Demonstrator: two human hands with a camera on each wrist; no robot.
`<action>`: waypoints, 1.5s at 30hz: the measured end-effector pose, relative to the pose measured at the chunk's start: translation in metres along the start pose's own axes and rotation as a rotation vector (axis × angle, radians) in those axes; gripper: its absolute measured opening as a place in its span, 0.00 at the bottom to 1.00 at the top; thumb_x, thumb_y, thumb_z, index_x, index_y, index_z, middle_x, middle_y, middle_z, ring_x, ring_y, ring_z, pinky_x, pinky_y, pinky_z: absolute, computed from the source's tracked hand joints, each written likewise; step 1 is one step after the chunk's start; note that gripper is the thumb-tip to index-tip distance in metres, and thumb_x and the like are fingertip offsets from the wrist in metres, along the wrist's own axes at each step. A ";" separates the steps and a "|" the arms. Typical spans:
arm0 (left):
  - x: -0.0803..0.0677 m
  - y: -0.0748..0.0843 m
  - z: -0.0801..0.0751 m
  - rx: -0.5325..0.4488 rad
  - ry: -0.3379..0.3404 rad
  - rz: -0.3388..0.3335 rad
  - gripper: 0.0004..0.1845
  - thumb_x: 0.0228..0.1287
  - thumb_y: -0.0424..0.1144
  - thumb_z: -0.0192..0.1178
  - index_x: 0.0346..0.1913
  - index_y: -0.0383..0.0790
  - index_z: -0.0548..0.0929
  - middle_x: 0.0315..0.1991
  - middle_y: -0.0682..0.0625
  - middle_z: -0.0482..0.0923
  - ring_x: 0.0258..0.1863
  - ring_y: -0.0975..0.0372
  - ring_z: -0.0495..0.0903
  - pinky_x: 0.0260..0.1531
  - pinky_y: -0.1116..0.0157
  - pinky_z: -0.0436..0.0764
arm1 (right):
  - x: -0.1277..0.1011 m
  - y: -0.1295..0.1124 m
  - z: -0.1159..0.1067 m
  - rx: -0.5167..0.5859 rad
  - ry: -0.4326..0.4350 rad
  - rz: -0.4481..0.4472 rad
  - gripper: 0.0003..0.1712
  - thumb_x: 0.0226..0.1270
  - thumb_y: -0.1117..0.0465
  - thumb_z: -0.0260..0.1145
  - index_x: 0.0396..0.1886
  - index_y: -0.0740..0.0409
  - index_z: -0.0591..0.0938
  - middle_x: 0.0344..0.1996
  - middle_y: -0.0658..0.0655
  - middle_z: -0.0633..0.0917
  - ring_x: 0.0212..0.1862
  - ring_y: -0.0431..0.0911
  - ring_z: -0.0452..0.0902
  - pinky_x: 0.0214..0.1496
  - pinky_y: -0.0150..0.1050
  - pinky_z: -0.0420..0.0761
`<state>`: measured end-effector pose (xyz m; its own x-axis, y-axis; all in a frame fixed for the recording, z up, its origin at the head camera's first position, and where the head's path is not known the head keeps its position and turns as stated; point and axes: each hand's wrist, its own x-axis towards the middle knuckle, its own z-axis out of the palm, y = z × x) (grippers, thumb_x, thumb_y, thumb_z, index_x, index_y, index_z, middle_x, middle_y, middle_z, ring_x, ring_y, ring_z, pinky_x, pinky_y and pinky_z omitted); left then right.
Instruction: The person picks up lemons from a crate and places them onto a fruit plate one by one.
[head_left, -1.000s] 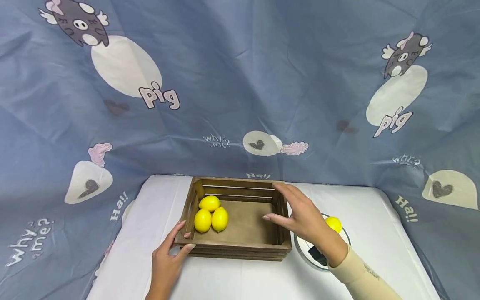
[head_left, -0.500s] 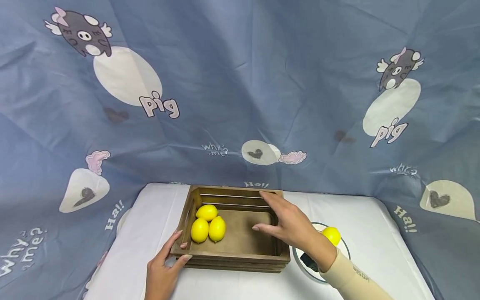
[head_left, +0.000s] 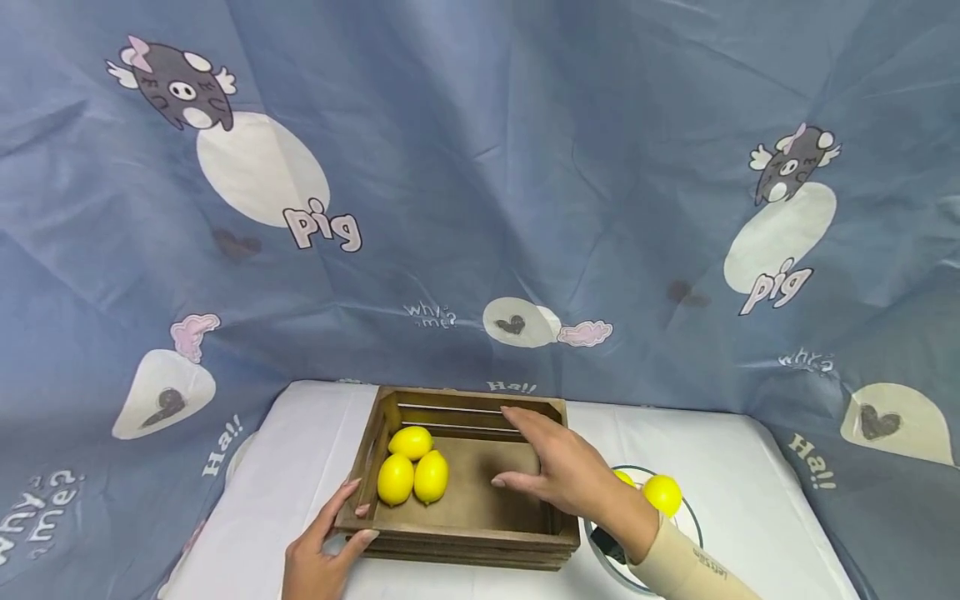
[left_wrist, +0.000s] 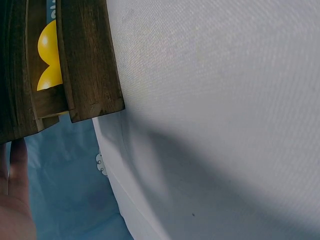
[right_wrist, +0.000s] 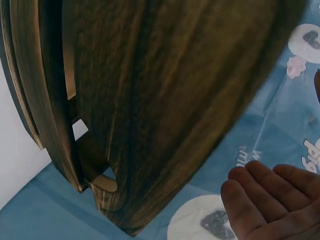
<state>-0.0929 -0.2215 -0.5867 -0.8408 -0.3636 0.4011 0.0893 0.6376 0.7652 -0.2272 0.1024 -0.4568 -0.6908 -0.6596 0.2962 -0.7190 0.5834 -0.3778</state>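
A brown slatted wooden crate (head_left: 480, 546) stands on the white surface in the head view. Bunched at its left end lie three lemons (head_left: 412, 442). My left hand (head_left: 318, 558) grips the crate's left front corner, fingertips at the handle hole and thumb on the front edge. In the left wrist view, fingers (left_wrist: 19, 167) show at the crate's end. My right hand (head_left: 566, 467) is held over the crate's right side, fingers extended, thumb apart, nothing in it. The right wrist view shows this right hand (right_wrist: 272, 200) beside the crate's dark wood (right_wrist: 165, 90).
Right of the crate, partly hidden by my right forearm, is a round clear-rimmed dish (head_left: 699, 525). A lemon (head_left: 662, 497) and part of another yellow one (head_left: 624, 477) are in it. A blue printed cloth (head_left: 420, 167) hangs behind the white surface (head_left: 757, 500).
My right hand has moved left over the crate, uncovering more of the dish's lemons. My left hand keeps its grip. The whole scene sits lower as the head view tilts up.
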 end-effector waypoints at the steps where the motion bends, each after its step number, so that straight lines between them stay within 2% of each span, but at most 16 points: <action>1: -0.002 0.000 -0.001 0.007 -0.001 0.001 0.42 0.50 0.34 0.83 0.70 0.55 0.81 0.62 0.54 0.83 0.57 0.87 0.68 0.47 0.86 0.75 | -0.001 -0.001 0.002 0.007 -0.013 0.002 0.52 0.62 0.37 0.78 0.77 0.58 0.71 0.71 0.60 0.77 0.70 0.53 0.75 0.68 0.52 0.78; 6: -0.007 -0.003 -0.004 0.020 -0.012 -0.004 0.42 0.49 0.34 0.84 0.70 0.56 0.81 0.63 0.51 0.83 0.57 0.85 0.70 0.46 0.86 0.75 | -0.002 -0.006 0.008 0.018 -0.071 0.002 0.52 0.63 0.36 0.77 0.79 0.56 0.69 0.73 0.60 0.75 0.71 0.53 0.73 0.67 0.53 0.79; 11: -0.001 -0.004 -0.002 0.001 -0.039 -0.019 0.41 0.53 0.37 0.82 0.71 0.59 0.79 0.67 0.49 0.80 0.60 0.68 0.78 0.48 0.85 0.75 | 0.005 -0.003 0.007 -0.002 -0.075 0.001 0.53 0.62 0.37 0.78 0.79 0.57 0.69 0.73 0.60 0.74 0.71 0.54 0.73 0.68 0.53 0.79; 14: 0.005 -0.005 -0.001 -0.013 -0.038 -0.005 0.41 0.55 0.37 0.82 0.72 0.60 0.78 0.68 0.51 0.79 0.61 0.59 0.80 0.50 0.85 0.74 | 0.011 -0.001 0.007 -0.014 -0.078 -0.008 0.53 0.62 0.37 0.78 0.79 0.57 0.68 0.74 0.61 0.74 0.72 0.54 0.72 0.68 0.52 0.78; 16: 0.009 -0.006 0.000 -0.028 -0.030 0.012 0.42 0.53 0.35 0.82 0.72 0.59 0.79 0.68 0.51 0.80 0.62 0.60 0.79 0.52 0.85 0.73 | 0.016 0.000 0.007 -0.019 -0.088 -0.015 0.53 0.63 0.36 0.76 0.79 0.58 0.68 0.74 0.61 0.73 0.72 0.53 0.72 0.69 0.52 0.78; 20: 0.017 -0.008 0.001 -0.067 -0.026 0.044 0.44 0.50 0.31 0.82 0.72 0.58 0.79 0.68 0.52 0.79 0.63 0.70 0.75 0.55 0.84 0.72 | 0.024 0.000 0.005 -0.029 -0.112 -0.010 0.54 0.65 0.32 0.73 0.80 0.57 0.67 0.75 0.61 0.73 0.73 0.53 0.70 0.69 0.53 0.77; 23: 0.021 -0.009 0.003 -0.094 -0.039 0.060 0.44 0.51 0.30 0.81 0.73 0.57 0.78 0.69 0.51 0.78 0.63 0.71 0.74 0.57 0.83 0.72 | 0.027 0.000 0.003 -0.037 -0.142 0.006 0.55 0.65 0.30 0.71 0.81 0.57 0.66 0.76 0.61 0.71 0.75 0.54 0.68 0.70 0.55 0.76; 26: 0.024 -0.010 0.002 -0.098 -0.041 0.059 0.44 0.51 0.30 0.81 0.73 0.57 0.78 0.69 0.51 0.78 0.64 0.68 0.76 0.57 0.83 0.72 | 0.029 0.000 0.002 -0.050 -0.186 0.004 0.56 0.66 0.29 0.70 0.82 0.57 0.65 0.77 0.61 0.69 0.77 0.55 0.65 0.71 0.56 0.75; 34: 0.028 -0.009 0.006 -0.086 -0.027 0.041 0.45 0.50 0.30 0.82 0.73 0.57 0.78 0.69 0.51 0.78 0.64 0.50 0.79 0.56 0.85 0.70 | 0.041 -0.003 -0.007 -0.102 -0.254 -0.068 0.56 0.67 0.29 0.69 0.81 0.59 0.64 0.78 0.62 0.68 0.78 0.53 0.62 0.76 0.52 0.70; 38: 0.022 -0.007 0.009 -0.081 -0.028 0.015 0.44 0.51 0.31 0.81 0.73 0.56 0.78 0.69 0.50 0.78 0.64 0.48 0.78 0.55 0.85 0.70 | 0.043 -0.009 -0.010 -0.110 -0.271 -0.099 0.57 0.66 0.29 0.69 0.81 0.60 0.64 0.77 0.63 0.68 0.77 0.54 0.63 0.75 0.52 0.70; 42: 0.014 -0.010 0.009 -0.090 -0.039 0.018 0.43 0.51 0.31 0.81 0.73 0.55 0.79 0.68 0.47 0.78 0.64 0.47 0.79 0.56 0.84 0.71 | 0.044 -0.016 -0.005 -0.100 -0.299 -0.123 0.56 0.67 0.30 0.70 0.81 0.60 0.64 0.77 0.64 0.68 0.77 0.55 0.64 0.73 0.53 0.72; 45: 0.009 -0.014 0.007 -0.102 -0.042 0.029 0.44 0.50 0.31 0.82 0.73 0.54 0.79 0.68 0.46 0.79 0.64 0.53 0.79 0.57 0.83 0.72 | 0.046 -0.021 0.002 -0.097 -0.323 -0.126 0.56 0.67 0.30 0.70 0.81 0.60 0.64 0.78 0.63 0.67 0.77 0.55 0.63 0.73 0.52 0.73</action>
<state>-0.1051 -0.2291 -0.5970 -0.8587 -0.3153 0.4041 0.1664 0.5741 0.8017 -0.2442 0.0588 -0.4373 -0.5479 -0.8357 0.0366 -0.8113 0.5202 -0.2668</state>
